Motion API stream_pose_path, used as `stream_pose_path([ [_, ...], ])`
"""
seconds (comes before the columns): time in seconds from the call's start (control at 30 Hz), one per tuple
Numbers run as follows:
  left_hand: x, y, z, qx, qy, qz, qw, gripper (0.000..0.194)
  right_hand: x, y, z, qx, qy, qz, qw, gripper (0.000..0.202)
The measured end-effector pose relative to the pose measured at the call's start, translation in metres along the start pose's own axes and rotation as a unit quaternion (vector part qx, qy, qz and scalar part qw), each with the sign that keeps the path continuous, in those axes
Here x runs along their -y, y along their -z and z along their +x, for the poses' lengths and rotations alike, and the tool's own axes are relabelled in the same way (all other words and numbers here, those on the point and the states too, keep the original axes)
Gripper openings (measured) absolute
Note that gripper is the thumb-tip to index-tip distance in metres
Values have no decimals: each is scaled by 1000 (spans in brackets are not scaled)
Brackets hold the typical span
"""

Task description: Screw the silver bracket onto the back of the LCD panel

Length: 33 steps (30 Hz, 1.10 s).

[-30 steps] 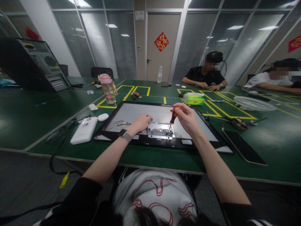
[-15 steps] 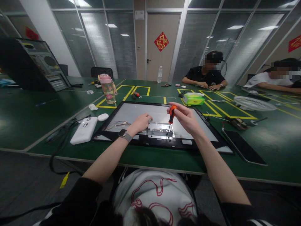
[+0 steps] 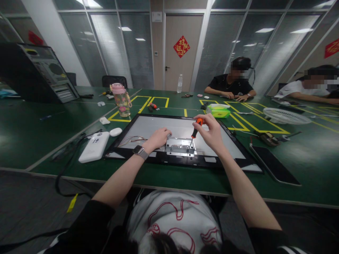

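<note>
My right hand (image 3: 212,134) is closed on the orange and black handle of a screwdriver (image 3: 196,127). Its shaft leans down and left, with the tip at the right part of a silver metal bracket (image 3: 177,150). At the bracket's upper left corner, my left hand (image 3: 158,138) has its fingers curled against the metal; their tips are partly hidden. The bracket sits near the front edge of a flat display panel (image 3: 143,123) with a black frame, lying on the table. Thin wires (image 3: 132,140) run across the panel left of my left hand.
Left of the panel lie a white power bank (image 3: 94,148) and a white earphone case (image 3: 116,132); behind them stands a pink-lidded bottle (image 3: 122,102). A phone (image 3: 275,165) lies at right, near a tape measure (image 3: 268,138). A green tissue pack (image 3: 217,111) sits behind. Two people sit across the table.
My right hand has shifted slightly right, and the screwdriver's handle now tilts further right while its tip stays on the bracket. My left hand keeps its place.
</note>
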State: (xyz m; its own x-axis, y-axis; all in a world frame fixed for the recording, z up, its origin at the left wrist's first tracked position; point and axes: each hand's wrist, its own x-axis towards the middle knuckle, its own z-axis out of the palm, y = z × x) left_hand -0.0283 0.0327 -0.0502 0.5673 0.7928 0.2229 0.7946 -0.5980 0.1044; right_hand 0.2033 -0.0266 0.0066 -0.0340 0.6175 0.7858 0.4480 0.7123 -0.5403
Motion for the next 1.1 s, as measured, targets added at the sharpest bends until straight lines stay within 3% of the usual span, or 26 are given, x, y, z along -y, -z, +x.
stream_pose_path([
  [0.17,-2,3,-2,0,0,3,1000,38,2,0,-1,50,-17,62,997,27],
  [0.33,-1,1,-1,-2,2,-2,1000,39,-1,-3,-1,-20,-22,46,998,9],
  [0.43,0,0,0,-2,0,-3,1000,38,-2,-3,-1,-18,-51,99,994,9],
  [0.67,1,-1,0,-2,-1,0,1000,38,-6,-2,0,54,-110,260,958,22],
  [0.87,1,-1,1,3,-2,10,1000,38,-2,-2,-1,62,-149,286,945,15],
  [1.1,-1,1,-1,3,0,7,1000,38,7,0,1,87,-184,358,911,22],
])
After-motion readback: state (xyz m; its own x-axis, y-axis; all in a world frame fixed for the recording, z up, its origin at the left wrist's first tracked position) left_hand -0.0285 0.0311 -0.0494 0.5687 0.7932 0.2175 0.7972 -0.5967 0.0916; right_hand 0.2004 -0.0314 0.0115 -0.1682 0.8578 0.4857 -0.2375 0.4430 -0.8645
